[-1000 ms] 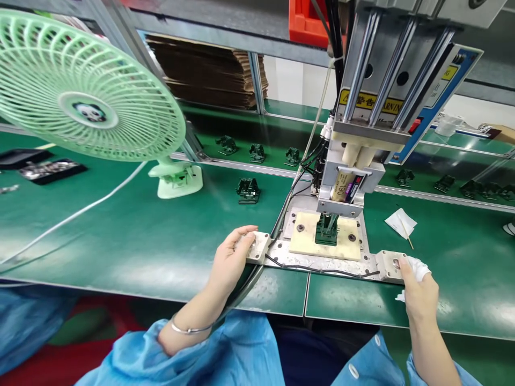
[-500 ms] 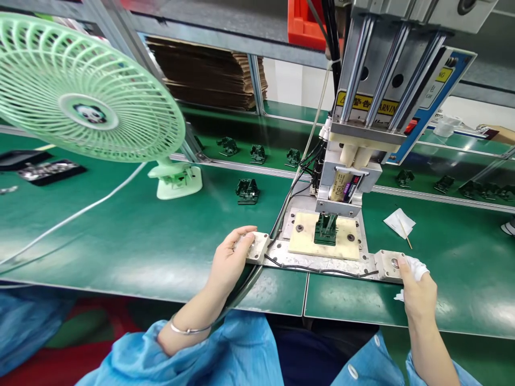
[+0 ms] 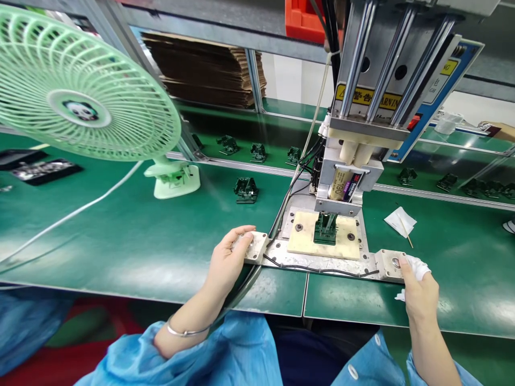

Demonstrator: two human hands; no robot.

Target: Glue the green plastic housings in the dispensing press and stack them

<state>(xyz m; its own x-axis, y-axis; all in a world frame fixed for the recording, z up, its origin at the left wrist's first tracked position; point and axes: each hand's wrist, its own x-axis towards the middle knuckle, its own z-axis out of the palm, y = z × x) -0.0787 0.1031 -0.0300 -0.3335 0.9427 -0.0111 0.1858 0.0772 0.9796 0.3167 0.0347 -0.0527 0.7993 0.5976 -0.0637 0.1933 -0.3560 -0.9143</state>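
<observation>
My left hand (image 3: 230,257) grips the left push-button box (image 3: 256,247), with its thumb on top over the button. At the other end of the metal base, my right hand (image 3: 420,295) has its thumb on the button of the right push-button box (image 3: 390,265). White tissue (image 3: 419,267) pokes out around the right fingers, which are mostly hidden. Between my hands, a dark green plastic part (image 3: 325,231) sits on the cream fixture plate (image 3: 300,242). The lowered head of the press (image 3: 340,206) stands right over that part, its narrow tips reaching down onto it.
A similar green part (image 3: 245,190) lies left of the press, with several more along the back ledge. A green fan (image 3: 177,179) stands at left, its white cable crossing the bench. On the right, a thin stick lies on a white paper square (image 3: 399,222). Black cables run beside the press.
The view has shifted very slightly. Both hands keep their places on the button boxes, and the press head stays down over the green part.
</observation>
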